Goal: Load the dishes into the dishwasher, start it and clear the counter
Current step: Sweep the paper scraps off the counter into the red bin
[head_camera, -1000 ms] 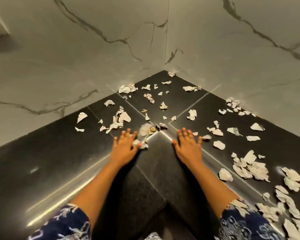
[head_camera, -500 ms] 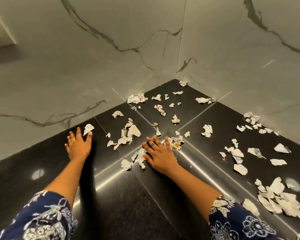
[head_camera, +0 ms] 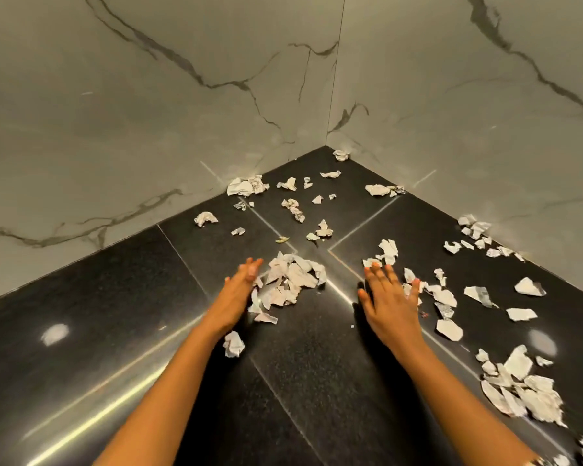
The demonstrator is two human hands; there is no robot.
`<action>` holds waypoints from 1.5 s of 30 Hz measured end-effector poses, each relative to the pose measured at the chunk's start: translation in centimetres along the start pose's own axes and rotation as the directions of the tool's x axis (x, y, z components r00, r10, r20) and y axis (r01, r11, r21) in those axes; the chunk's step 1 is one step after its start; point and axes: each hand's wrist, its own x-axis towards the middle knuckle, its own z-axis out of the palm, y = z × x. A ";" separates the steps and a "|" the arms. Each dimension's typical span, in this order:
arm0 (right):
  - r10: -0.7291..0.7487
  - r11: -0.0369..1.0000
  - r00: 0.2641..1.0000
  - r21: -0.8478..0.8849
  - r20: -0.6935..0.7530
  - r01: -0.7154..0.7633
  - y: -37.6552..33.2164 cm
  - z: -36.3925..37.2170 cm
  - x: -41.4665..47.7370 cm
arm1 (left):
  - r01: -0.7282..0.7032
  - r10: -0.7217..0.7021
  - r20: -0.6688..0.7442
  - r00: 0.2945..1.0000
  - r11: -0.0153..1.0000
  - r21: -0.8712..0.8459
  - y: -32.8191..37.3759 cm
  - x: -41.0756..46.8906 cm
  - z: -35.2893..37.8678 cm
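Crumpled paper scraps (head_camera: 292, 280) on glossy black counter (head_camera: 81, 297), veined marble walls (head_camera: 148, 112) behind. Left hand (head_camera: 238, 290) straight-fingered against the heap; right hand (head_camera: 387, 297) splayed, empty.

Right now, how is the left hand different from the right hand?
The left hand looks turned on its edge; the right hand lies palm down, fingers spread. The left hand presses against a bunched heap of paper scraps; the right hand has only loose scattered scraps beside it. Both are open, low over the black counter.
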 end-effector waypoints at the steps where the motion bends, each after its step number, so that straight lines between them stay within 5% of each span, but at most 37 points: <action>1: -0.008 1.000 0.999 0.007 -0.050 0.008 0.3 -0.2 -0.7 | 0.040 -0.045 -0.087 0.995 0.997 -0.065 -0.5 -1.3 -0.8; 4: 0.043 0.999 0.989 0.022 -0.143 -0.040 2.2 -0.5 -2.9 | 0.184 -0.147 -0.264 0.953 0.976 0.119 -2.7 -5.9 -1.4; 6: 0.103 0.995 0.989 -0.001 -0.106 -0.104 3.8 -0.4 -5.3 | 0.178 -0.080 -0.225 0.971 0.872 0.456 -3.1 -8.1 0.6; 8: 0.155 0.987 0.988 -0.048 0.000 -0.155 5.0 -0.1 -7.7 | 0.173 -0.046 -0.222 0.974 0.784 0.596 -2.4 -8.0 3.5; 12: 0.265 0.964 0.964 -0.015 0.020 -0.265 5.5 0.2 -8.7 | 0.160 -0.048 -0.200 0.979 0.791 0.591 1.9 -2.8 7.2; 17: 0.345 0.934 0.938 0.112 -0.030 -0.340 5.6 -0.3 -8.8 | -0.226 0.156 0.164 0.974 0.727 0.649 7.1 1.4 12.9; 20: 0.361 0.890 0.927 0.333 -0.103 -0.310 6.1 -1.1 -9.0 | -0.380 0.260 0.300 0.918 0.794 0.475 8.3 0.0 13.5; 22: 0.337 0.891 0.930 0.369 -0.149 -0.264 6.8 -1.6 -8.6 | -0.282 0.256 0.125 0.959 0.915 0.288 7.0 0.0 11.5; 24: 0.281 0.924 0.950 0.305 -0.138 -0.229 7.7 -2.1 -6.6 | -0.099 0.137 -0.125 0.983 0.956 0.274 4.1 1.7 8.0; 27: 0.198 0.959 0.980 0.211 -0.027 -0.188 8.1 -3.0 -0.7 | 0.214 -0.076 -0.417 0.906 0.931 0.296 -0.8 5.8 1.2; 30: 0.017 0.993 0.996 0.117 0.085 -0.027 6.5 -3.2 6.5 | 0.332 -0.194 -0.539 0.820 0.928 0.170 -3.0 9.4 -4.3; 33: -0.195 0.978 0.957 0.109 0.213 0.175 3.8 -2.5 12.4 | 0.351 -0.214 -0.545 0.811 0.922 0.161 -3.6 12.7 -6.5; 36: -0.327 0.944 0.874 0.075 0.359 0.323 2.1 -1.1 15.2 | 0.359 -0.183 -0.466 0.866 0.876 0.322 -3.3 14.7 -5.7; 40: -0.373 0.923 0.848 0.053 0.377 0.382 3.4 0.0 14.5 | 0.057 0.033 -0.137 0.990 0.797 0.601 -2.0 13.6 -2.8; 43: -0.390 0.911 0.794 0.066 0.466 0.408 6.2 -1.2 12.2 | -0.300 0.219 0.206 0.954 0.739 0.603 -0.7 10.3 -0.7; 45: -0.388 0.914 0.766 0.108 0.513 0.391 7.7 -3.0 11.4 | -0.434 0.310 0.325 0.893 0.782 0.447 -0.5 8.6 -0.1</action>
